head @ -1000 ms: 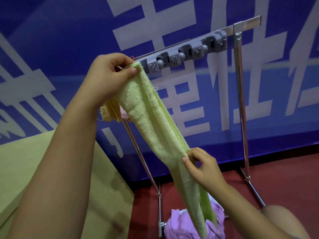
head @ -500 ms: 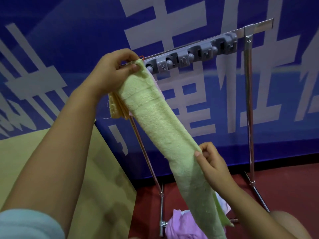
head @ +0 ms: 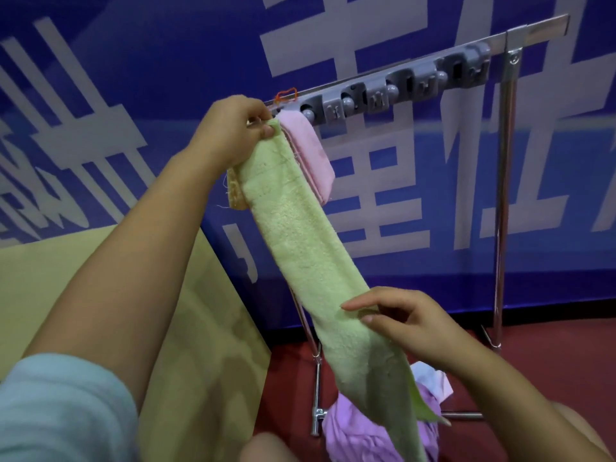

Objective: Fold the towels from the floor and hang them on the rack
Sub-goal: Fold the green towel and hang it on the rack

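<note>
A long folded green towel [head: 310, 258] stretches diagonally from the rack's left end down toward the floor. My left hand [head: 230, 131] pinches its top corner just beside the metal rack bar [head: 520, 28]. My right hand [head: 410, 325] pinches the towel's right edge lower down between thumb and fingers. A folded pink towel [head: 311, 155] hangs on the bar right behind the green one. A yellow towel's edge [head: 235, 191] peeks out under my left wrist. A purple towel [head: 353, 428] lies crumpled on the red floor below.
The rack bar carries a grey strip of clips [head: 400, 88] and stands on chrome legs [head: 503, 201] against a blue banner wall. A tan box or board [head: 200, 328] sits to the left. A white cloth [head: 430, 378] lies by the purple towel.
My left hand has shifted the green towel's top leftward along the bar, uncovering the pink towel behind it. My right hand has slid down the towel's right edge.
</note>
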A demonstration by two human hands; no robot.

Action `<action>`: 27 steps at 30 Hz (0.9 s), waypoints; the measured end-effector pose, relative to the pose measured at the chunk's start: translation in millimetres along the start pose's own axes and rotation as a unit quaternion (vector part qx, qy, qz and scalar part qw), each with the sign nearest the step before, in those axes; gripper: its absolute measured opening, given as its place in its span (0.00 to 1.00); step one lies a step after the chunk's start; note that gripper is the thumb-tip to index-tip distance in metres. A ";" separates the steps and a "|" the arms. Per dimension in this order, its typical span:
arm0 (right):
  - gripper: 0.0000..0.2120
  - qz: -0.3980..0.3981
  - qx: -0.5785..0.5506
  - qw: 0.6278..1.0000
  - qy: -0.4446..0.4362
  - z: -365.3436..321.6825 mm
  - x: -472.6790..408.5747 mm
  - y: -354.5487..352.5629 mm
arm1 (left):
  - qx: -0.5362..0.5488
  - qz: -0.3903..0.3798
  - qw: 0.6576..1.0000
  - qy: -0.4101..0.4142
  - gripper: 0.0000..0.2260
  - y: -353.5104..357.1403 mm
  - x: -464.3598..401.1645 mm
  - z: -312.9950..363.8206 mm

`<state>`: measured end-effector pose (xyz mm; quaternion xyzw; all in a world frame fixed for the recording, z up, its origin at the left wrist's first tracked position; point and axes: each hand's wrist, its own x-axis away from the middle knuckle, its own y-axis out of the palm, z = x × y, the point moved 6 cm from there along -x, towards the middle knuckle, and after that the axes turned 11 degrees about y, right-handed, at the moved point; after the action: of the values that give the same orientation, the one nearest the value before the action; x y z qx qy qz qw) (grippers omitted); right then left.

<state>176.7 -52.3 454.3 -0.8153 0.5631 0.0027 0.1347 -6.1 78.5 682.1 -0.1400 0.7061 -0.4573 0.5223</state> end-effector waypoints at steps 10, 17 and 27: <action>0.12 -0.061 -0.202 0.977 0.011 -21.3 6.0 -11.1 | 0.015 -0.113 0.991 -0.064 0.09 101.3 51.0 -20.0; 0.17 -0.020 -0.301 0.953 0.019 -20.0 1.2 -27.8 | 0.180 -0.191 0.947 -0.186 0.07 191.0 132.7 -17.8; 0.11 0.031 -0.331 0.939 0.086 -7.5 -9.0 -22.0 | 0.420 -0.022 0.850 -0.316 0.05 189.5 185.0 34.0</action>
<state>192.5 -38.4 467.6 -0.7933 0.5645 0.1227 -0.1922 -0.4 39.4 418.0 -0.0592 0.2405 -0.6528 0.7159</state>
